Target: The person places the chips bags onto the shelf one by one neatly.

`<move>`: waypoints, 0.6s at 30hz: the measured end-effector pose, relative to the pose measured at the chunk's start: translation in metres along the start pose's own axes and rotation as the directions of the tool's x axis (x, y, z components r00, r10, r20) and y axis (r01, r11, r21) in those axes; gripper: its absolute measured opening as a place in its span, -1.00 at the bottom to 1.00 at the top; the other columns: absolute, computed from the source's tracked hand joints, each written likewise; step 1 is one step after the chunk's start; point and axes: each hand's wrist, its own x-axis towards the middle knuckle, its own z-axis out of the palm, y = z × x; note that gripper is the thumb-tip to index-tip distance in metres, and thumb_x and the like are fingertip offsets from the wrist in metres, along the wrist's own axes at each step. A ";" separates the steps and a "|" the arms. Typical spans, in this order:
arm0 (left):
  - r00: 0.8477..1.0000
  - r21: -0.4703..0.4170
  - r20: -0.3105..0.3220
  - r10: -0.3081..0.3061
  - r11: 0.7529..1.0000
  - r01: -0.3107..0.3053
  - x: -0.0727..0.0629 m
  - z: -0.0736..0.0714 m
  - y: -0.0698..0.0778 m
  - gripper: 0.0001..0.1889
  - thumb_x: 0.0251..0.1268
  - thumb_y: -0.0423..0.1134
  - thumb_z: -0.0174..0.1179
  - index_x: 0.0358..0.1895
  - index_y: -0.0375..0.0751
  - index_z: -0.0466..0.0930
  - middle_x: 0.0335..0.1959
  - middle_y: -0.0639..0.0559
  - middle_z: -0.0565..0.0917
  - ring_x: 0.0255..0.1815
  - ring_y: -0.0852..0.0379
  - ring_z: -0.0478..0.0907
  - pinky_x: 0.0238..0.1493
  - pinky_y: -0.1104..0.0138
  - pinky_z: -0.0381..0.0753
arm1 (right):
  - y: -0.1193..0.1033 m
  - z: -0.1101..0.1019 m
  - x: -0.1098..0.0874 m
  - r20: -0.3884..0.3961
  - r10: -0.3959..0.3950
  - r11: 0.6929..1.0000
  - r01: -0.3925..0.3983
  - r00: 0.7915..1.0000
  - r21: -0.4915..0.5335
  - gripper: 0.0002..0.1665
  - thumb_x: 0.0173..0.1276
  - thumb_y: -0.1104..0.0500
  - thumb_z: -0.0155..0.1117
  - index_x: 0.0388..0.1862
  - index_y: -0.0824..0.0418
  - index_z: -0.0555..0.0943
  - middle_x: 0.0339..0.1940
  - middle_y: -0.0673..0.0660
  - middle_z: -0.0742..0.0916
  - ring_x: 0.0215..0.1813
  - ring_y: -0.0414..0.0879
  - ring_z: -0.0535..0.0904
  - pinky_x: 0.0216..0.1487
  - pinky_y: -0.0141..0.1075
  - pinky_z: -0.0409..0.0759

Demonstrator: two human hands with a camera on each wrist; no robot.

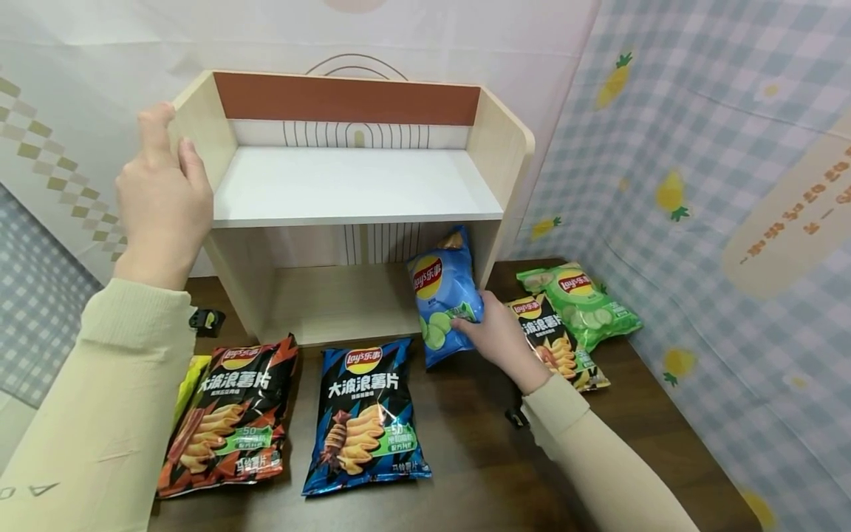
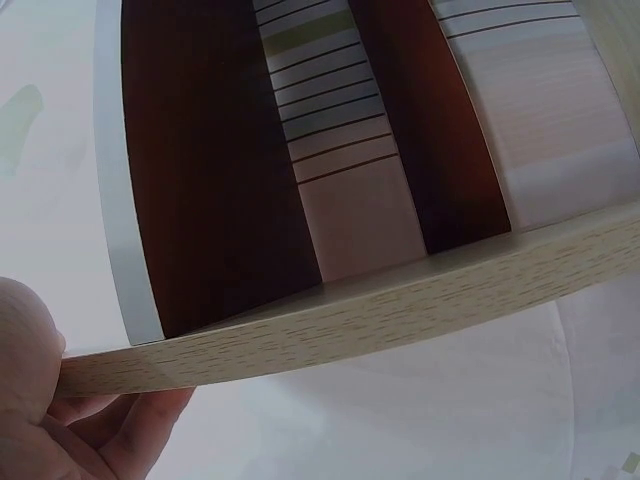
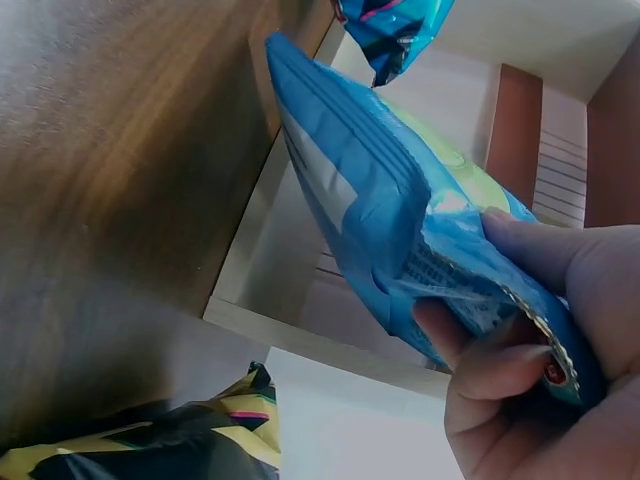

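Note:
A light-wood shelf (image 1: 359, 188) with a white middle board stands against the back cloth. My left hand (image 1: 165, 185) holds the upper edge of its left side panel (image 2: 300, 345); in the left wrist view the thumb lies on one side and the fingers on the other. With my right hand (image 1: 495, 332) I grip a blue bag of potato chips (image 1: 444, 295) by its lower right edge, thumb on the front. That bag leans upright at the right end of the lower compartment, its bottom over the shelf's front edge. In the right wrist view fingers curl behind the bag (image 3: 370, 200).
On the dark wooden table (image 1: 479, 458) lie a red-black chip bag (image 1: 229, 417) and a blue-black one (image 1: 366, 417) before the shelf. A yellow bag (image 1: 189, 384) peeks out at left. Right of the shelf, a black chip bag (image 1: 555, 340) overlaps a green one (image 1: 585, 303).

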 end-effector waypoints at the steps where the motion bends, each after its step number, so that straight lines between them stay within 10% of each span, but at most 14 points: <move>1: 1.000 0.000 0.003 -0.002 1.000 0.002 0.000 0.000 0.000 -0.55 0.51 0.03 -0.34 0.37 0.05 0.09 -0.28 -0.55 0.49 -0.35 -0.59 0.39 -0.38 -0.25 0.26 | 0.000 0.001 0.002 -0.015 0.004 1.000 -0.004 1.000 -0.012 -0.11 0.24 -0.12 0.39 0.31 0.42 0.32 -0.04 0.33 0.65 -0.15 0.11 0.63 -0.20 -0.04 0.57; 11: 1.000 0.004 -0.009 -0.001 1.000 0.001 -0.002 0.000 -0.001 -0.56 0.51 0.02 -0.33 0.37 0.05 0.10 -0.31 -0.55 0.48 -0.35 -0.61 0.39 -0.39 -0.26 0.25 | 0.002 0.014 0.007 -0.089 0.043 0.998 -0.047 0.995 -0.047 -0.22 0.22 -0.12 0.40 0.14 0.39 0.32 -0.23 0.35 0.68 -0.36 0.07 0.63 -0.45 -0.11 0.55; 18: 1.000 0.009 0.005 -0.007 1.000 0.007 -0.001 -0.002 0.001 -0.55 0.51 0.02 -0.35 0.37 0.05 0.09 -0.30 -0.55 0.49 -0.36 -0.59 0.39 -0.42 -0.23 0.25 | 0.015 0.012 0.002 -0.098 0.078 0.988 -0.064 0.992 0.138 -0.35 0.23 -0.06 0.40 0.09 0.31 0.39 -0.18 0.25 0.65 -0.32 0.03 0.58 -0.35 -0.14 0.51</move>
